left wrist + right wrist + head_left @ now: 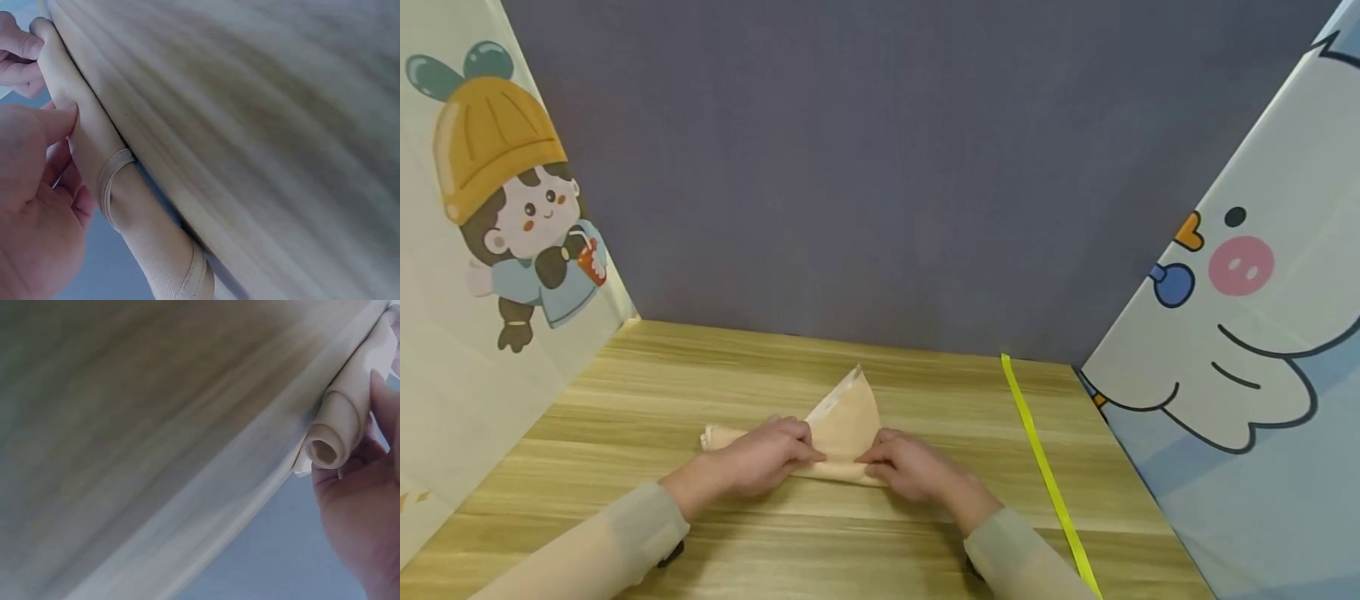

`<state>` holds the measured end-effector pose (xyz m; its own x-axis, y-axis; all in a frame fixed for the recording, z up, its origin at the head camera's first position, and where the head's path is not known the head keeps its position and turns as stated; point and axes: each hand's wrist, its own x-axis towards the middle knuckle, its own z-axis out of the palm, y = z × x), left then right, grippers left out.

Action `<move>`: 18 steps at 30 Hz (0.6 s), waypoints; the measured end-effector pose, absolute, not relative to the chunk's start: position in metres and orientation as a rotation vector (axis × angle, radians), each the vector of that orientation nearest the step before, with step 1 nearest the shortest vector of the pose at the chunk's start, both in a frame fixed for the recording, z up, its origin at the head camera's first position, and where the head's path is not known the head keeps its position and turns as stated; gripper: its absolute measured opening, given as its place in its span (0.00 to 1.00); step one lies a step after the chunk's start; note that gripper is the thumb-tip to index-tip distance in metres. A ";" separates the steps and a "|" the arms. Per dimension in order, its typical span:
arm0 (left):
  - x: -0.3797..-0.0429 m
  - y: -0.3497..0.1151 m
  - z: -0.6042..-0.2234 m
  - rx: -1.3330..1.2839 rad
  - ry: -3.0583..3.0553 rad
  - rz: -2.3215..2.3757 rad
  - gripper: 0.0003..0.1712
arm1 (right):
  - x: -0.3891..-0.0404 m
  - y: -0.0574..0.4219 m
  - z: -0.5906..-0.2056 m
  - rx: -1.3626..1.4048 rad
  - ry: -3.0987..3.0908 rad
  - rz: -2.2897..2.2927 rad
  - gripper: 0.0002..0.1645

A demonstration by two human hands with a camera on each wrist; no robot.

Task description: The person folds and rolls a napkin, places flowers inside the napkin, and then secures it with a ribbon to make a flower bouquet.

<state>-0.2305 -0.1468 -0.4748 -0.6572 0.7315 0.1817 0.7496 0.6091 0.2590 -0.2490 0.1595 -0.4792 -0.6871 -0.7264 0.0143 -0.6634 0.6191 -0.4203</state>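
Observation:
A beige cloth (844, 412) lies on the table, its near part rolled into a tube and a pointed flap still flat beyond the roll. My left hand (767, 457) grips the roll left of the flap, thumb on top and fingers beneath. On the flap's other side, my right hand (913, 468) pinches the roll near its right end. Stitched bands cross the roll (94, 134) in the left wrist view, where the left thumb (61, 122) presses its side. The right wrist view shows the roll's hollow spiral end (324, 450) beside the curled right fingers.
The wood-grain table (880, 554) has a yellow strip (1041, 458) running front to back on the right. A dark grey panel (850, 167) stands along the back edge. Cartoon-printed panels rise at the left (445, 392) and right (1285, 500).

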 end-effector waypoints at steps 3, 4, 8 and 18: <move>-0.231 -0.146 -0.474 -1.229 -2.779 -0.487 0.12 | -0.250 0.157 -0.478 -1.163 2.679 -0.606 0.14; -0.232 -0.146 -0.473 -1.222 -2.777 -0.491 0.11 | -0.250 0.157 -0.477 -1.161 2.675 -0.618 0.13; -0.234 -0.145 -0.471 -1.216 -2.761 -0.499 0.07 | -0.251 0.158 -0.477 -1.157 2.672 -0.678 0.11; -0.234 -0.142 -0.476 -1.259 -2.669 -0.512 0.09 | -0.250 0.159 -0.479 -1.359 2.740 -0.629 0.12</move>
